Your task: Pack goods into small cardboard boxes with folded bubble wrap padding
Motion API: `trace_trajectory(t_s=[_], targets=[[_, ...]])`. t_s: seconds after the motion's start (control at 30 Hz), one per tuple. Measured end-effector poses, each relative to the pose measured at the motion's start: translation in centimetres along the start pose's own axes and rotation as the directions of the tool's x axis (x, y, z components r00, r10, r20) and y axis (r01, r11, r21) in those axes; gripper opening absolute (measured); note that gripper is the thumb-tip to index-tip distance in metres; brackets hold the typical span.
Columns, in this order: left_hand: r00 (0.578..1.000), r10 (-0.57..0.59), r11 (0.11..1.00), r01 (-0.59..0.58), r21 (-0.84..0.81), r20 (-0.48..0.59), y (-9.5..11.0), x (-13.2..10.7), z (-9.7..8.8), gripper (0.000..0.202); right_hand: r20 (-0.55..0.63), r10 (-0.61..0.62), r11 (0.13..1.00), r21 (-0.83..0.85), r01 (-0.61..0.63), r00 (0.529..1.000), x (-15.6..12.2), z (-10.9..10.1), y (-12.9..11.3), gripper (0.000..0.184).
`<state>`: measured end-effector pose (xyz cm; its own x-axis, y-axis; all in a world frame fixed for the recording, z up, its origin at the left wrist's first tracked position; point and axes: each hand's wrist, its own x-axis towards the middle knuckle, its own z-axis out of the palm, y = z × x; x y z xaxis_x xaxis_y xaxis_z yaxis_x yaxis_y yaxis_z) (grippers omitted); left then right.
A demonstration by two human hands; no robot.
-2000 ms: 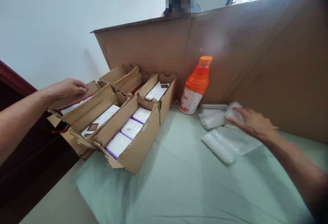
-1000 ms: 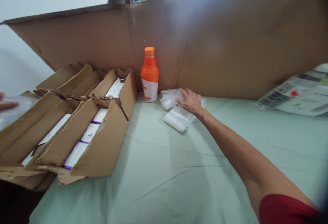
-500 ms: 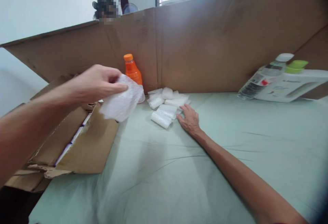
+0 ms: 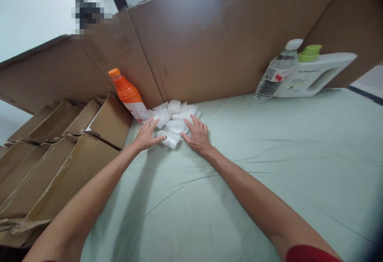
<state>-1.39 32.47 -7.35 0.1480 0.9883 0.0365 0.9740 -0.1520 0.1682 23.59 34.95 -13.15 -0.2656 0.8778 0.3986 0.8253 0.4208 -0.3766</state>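
A small heap of white bubble-wrap packets (image 4: 175, 119) lies on the pale green cloth (image 4: 239, 166), close to the cardboard wall. My left hand (image 4: 147, 134) rests flat on the cloth at the heap's left side, fingers spread and touching the nearest packet. My right hand (image 4: 196, 135) lies flat at the heap's right side, fingers spread against the packets. Neither hand holds anything. An orange bottle (image 4: 127, 93) stands tilted in view just left of the heap.
Several open cardboard boxes (image 4: 54, 162) line the left edge. A tall cardboard wall (image 4: 224, 42) closes the back. A clear water bottle (image 4: 277, 72) and a white jug with a green cap (image 4: 311, 72) lie at the back right. A person is behind the wall.
My left hand carried a bubble-wrap packet from the boxes to the heap and let go; it now lies flat beside the heap. My view has swung right and tilted.
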Motion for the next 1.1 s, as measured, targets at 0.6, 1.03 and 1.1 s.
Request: trace_trajectory(t_s=[0.6,1.03,1.1], targets=[[0.985,-0.113,0.994,0.110,-0.025,-0.133,0.0,1.4,2.3,0.078,0.310,-0.064,0.972,-0.197,0.130,0.949,4.7,1.2,-3.5,0.056],[0.853,-0.205,0.973,0.232,-0.003,-0.480,4.5,-12.2,-3.9,0.071,0.192,-0.143,0.979,-0.117,0.167,0.971,-1.1,-2.6,-1.8,0.050],[0.744,-0.240,0.936,0.347,0.054,-0.623,3.3,-16.4,-6.5,0.064,0.178,-0.201,0.974,-0.065,0.216,0.963,-2.5,-2.6,-1.9,0.049]])
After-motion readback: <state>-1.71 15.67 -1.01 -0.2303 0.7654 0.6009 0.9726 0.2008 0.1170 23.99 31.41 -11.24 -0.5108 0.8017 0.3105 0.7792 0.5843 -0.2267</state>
